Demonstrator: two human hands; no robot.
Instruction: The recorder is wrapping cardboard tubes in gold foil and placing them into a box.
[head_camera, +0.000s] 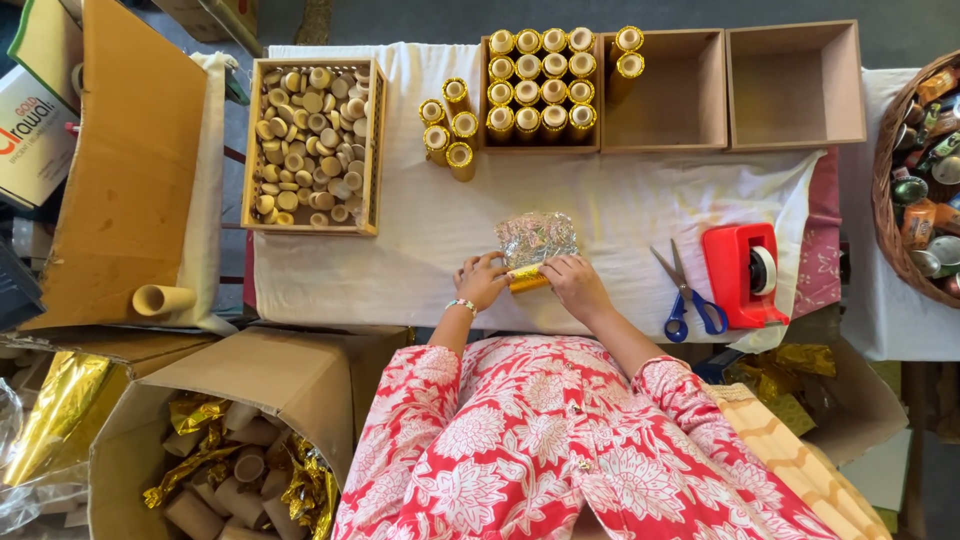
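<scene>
My left hand (481, 280) and my right hand (574, 282) hold the two ends of a small tube (526, 277) wrapped in gold foil, low on the white-clothed table (420, 240). A crinkled sheet of shiny patterned foil (537, 237) lies just behind the tube, touching it. Finished gold-wrapped tubes (541, 92) stand in rows inside a wooden box at the back, with a few more (450, 125) standing loose to its left.
A wooden crate of plain caps (312, 140) sits back left. Two bare wooden boxes (665, 90) (795, 85) stand back right. Blue-handled scissors (688, 295) and a red tape dispenser (742, 273) lie right of my hands. A cardboard box of plain tubes and gold foil (240, 470) sits at lower left, a basket (920, 170) at far right.
</scene>
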